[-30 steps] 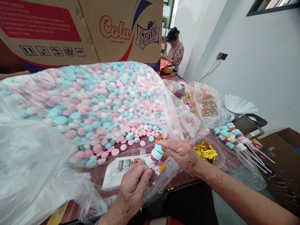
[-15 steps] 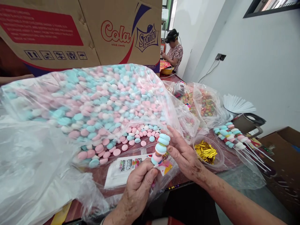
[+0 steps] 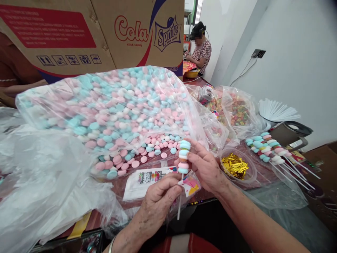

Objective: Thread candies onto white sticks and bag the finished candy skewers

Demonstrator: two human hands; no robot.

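A candy skewer [image 3: 183, 154] stands nearly upright in front of me, pale blue, white and pink marshmallow-like pieces stacked with darker rings on a white stick. My left hand [image 3: 162, 198] pinches the stick below the candy, and the stick's lower end sticks out beneath it. The thumb and fingers of my right hand [image 3: 206, 170] close on the stack from the right. Just under the candy is a colourful printed card [image 3: 191, 184]; whether it is fixed to the stick I cannot tell. White printed packets [image 3: 143, 181] lie left of the skewer.
Behind my hands bulges a clear bag of candies [image 3: 110, 109], some spilling out. To the right are a tub of gold twist ties [image 3: 235, 166], finished skewers [image 3: 271, 149], a jug [image 3: 288, 135] and white sticks [image 3: 279, 110]. A carton [image 3: 142, 35] and a co-worker [image 3: 201, 51] are beyond.
The skewer has become more upright, and its stick now shows below my left hand. My right fingers have closed in on the candy stack. The view has shifted slightly.
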